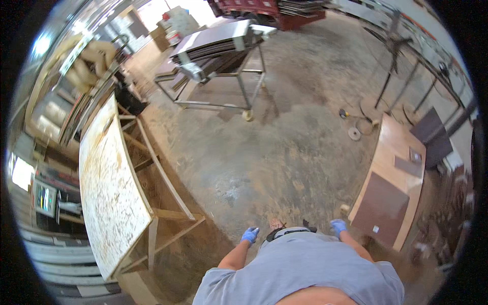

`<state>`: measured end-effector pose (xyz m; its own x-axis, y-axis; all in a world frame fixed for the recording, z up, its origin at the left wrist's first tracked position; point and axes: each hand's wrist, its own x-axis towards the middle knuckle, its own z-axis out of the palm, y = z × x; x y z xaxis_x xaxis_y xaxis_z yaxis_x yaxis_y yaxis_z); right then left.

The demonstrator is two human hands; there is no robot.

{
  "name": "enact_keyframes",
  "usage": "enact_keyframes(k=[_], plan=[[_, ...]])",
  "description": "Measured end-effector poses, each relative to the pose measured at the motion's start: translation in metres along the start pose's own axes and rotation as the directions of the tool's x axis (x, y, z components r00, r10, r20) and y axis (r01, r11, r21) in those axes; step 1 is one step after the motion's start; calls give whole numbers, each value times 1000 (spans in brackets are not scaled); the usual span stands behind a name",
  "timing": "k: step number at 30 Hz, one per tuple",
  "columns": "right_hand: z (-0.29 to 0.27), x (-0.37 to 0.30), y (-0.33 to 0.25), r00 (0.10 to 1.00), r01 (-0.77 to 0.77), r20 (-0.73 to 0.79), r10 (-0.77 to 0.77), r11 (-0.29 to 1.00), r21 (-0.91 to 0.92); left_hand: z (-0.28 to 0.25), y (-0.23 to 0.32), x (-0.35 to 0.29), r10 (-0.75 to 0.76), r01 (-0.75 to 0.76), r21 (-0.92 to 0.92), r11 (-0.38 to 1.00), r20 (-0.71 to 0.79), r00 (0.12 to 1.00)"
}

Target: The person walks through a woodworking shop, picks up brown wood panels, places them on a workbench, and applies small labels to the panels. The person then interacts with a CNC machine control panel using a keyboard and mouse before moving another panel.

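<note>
My left hand (249, 234), in a thin blue-violet glove, hangs beside my waist with its fingers loosely apart and nothing visible in it. On the other side, my right hand (337, 226) wears the same kind of glove. It is loosely open and appears to hold nothing. Nearest to it is a light wooden board (389, 147) on the right, bearing a dark brown panel (380, 209) with a small white label. Smaller flat pieces lie farther along that board. Neither hand touches a table or panel.
At left stands a long wood-framed table (113, 195) with a stained white top. A wheeled metal cart (216, 106) carries stacked brown panels (216, 41) ahead. Near the right board, a tape roll (354, 133) lies on the concrete floor (264, 157). A metal rack (406, 84) stands far right.
</note>
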<state>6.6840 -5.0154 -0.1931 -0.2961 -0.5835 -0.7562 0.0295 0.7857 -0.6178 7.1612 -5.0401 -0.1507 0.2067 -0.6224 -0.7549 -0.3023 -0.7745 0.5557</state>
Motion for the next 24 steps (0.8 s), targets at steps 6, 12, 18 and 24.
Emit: enact_keyframes(k=[6, 12, 18, 24], plan=[[185, -19, -144, 811, 520, 556, -180, 658, -545, -77, -7, 31, -49, 16, -237, 971, -131, 990], [275, 26, -241, 707, 667, 697, -119, 440, -602, -108, 17, 62, -98, -3, -561, 828, -151, 984], [319, 119, -316, 804, 539, 592, -52, 483, -690, -143, 46, 127, -205, 63, -676, 735, -132, 970], [371, 181, -432, 847, 489, 532, -20, 421, -763, -200, 43, 194, -328, 79, -659, 748, -263, 907]])
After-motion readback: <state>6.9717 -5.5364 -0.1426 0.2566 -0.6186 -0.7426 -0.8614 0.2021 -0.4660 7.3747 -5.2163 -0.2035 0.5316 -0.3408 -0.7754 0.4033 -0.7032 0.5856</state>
